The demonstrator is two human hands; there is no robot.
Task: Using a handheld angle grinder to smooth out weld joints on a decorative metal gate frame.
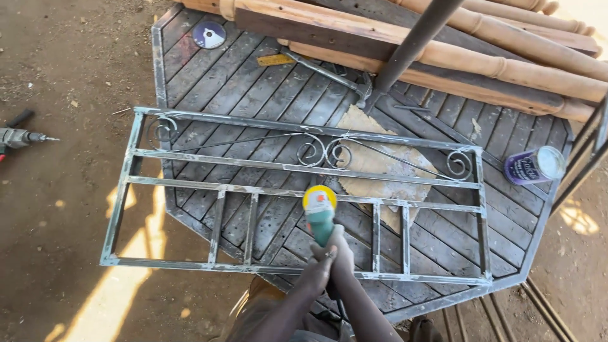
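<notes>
1. The angle grinder point(320, 215), green-bodied with a yellow disc guard, is set against a horizontal bar of the metal grille frame point(297, 190), just below the pair of scrolls at the frame's middle.
2. Both hands are clamped on the grinder's body, close together, near the front edge of the surface point(209, 76): the left hand point(318, 269) wraps it from the left, the right hand point(344, 259) from the right, touching each other.
3. The frame lies flat across the surface, its left end overhanging the surface's left edge above the dirt ground point(57, 209); pale filler marks show at many of its joints.
4. By my judgement the step in hand is grinding or smoothing a joint on the middle bar; the next move calls for a steady two-handed grip and keeping the disc flat on the bar, clear of the thin scrollwork.
5. A torn piece of cardboard point(380, 164) lies beneath the frame's middle.
6. A purple can point(535, 166) lies on its side at the right edge; a spare disc point(209, 35) lies near the far left corner.
7. Turned wooden posts point(506, 57) are stacked along the far edge.
8. A drill point(19, 136) lies on the ground, well apart to the left.
</notes>
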